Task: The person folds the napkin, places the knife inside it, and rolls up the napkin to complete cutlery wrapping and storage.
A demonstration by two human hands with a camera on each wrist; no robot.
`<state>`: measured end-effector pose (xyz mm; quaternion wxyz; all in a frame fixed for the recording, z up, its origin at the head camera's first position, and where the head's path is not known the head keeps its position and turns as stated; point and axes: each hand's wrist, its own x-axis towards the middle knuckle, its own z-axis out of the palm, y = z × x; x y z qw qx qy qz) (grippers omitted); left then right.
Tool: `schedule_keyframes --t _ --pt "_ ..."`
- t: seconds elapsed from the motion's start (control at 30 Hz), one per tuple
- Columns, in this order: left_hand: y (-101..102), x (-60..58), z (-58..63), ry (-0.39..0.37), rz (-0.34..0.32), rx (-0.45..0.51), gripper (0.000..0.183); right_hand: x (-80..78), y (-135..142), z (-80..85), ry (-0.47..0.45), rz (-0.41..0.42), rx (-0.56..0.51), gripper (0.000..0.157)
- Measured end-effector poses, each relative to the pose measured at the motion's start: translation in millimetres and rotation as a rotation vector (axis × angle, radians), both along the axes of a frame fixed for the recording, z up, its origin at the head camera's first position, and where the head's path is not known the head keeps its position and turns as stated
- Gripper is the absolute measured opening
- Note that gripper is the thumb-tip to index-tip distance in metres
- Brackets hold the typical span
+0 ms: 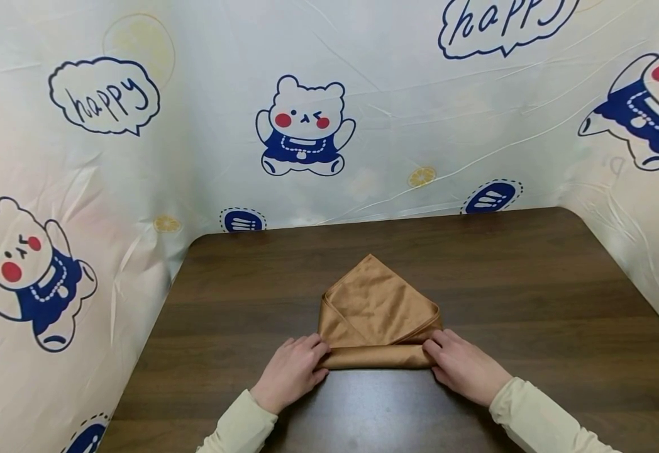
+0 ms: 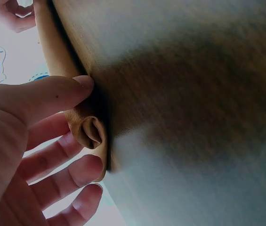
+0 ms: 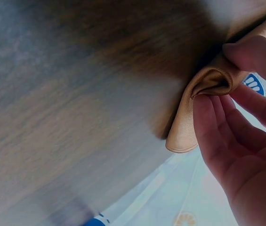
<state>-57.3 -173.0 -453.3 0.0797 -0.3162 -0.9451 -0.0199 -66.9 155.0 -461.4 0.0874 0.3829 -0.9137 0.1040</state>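
A golden-brown satiny cloth (image 1: 383,302) lies folded on the dark table, its pointed corner facing away. Its near edge is rolled into a tube (image 1: 377,357) running left to right. At the tube's left end, my left hand (image 1: 295,368) pinches the roll between thumb and fingers. My right hand (image 1: 465,365) grips the other end the same way. In the left wrist view, the coiled end of the roll (image 2: 91,132) shows beside the fingers. The right wrist view shows the roll's open loop (image 3: 213,82) held between thumb and fingers, with a flat flap (image 3: 182,134) below it.
The dark wood-grain table (image 1: 239,283) has rounded far corners. A pale curtain (image 1: 386,145) printed with cartoon bears and the word "happy" hangs behind it and along both sides.
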Motion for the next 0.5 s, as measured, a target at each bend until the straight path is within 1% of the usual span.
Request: schedule_keyframes --t 0.23,0.5 --pt "-0.6 1.6 0.7 0.047 -0.004 -0.013 0.031 -0.5 -1.1 -0.1 0.021 0.001 -0.007 0.024" --pt "-1.0 1.4 -0.3 0.050 0.004 -0.025 0.031 -1.1 -2.3 1.4 0.032 0.001 -0.017 0.020"
